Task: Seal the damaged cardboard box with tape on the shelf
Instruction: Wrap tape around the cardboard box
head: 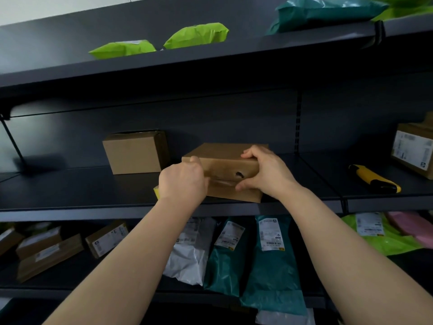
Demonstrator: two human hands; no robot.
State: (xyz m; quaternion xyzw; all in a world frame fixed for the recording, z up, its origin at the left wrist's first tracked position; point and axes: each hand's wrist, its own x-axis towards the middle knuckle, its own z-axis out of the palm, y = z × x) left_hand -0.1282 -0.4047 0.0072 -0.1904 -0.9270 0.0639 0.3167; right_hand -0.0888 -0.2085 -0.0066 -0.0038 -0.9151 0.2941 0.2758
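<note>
Standing toward the back left of the dark middle shelf (70, 188), a plain cardboard box (133, 153) is closed and clear of the hands. Just right of it and nearer the shelf's front edge, only a yellowish sliver of a tape roll (156, 193) shows; the rest is hidden behind the left wrist. The left hand (184, 181) grips the left end of the damaged box (225, 151), with the thumb hooked over the top corner. Its fingers are hidden behind the back of the hand.

The damaged box sits at the middle of the shelf near the front edge. Its long axis runs left to right along the shelf, with the right end turned slightly toward the back. Its broad front face points at the camera. It is brown, low and wide. The front face has a dark ragged hole (239, 175) right of centre. A horizontal seam runs below the hole and looks glossy. Whether tape covers that seam is hard to make out.

The right hand (267, 171) clasps the right end of the box, fingers curled over the top edge and thumb pressed to the front face under the hole. Well to the right lies a yellow-and-black utility knife (372, 179). Beyond it, a labelled box (412, 150) is cut off by the frame edge.
</note>
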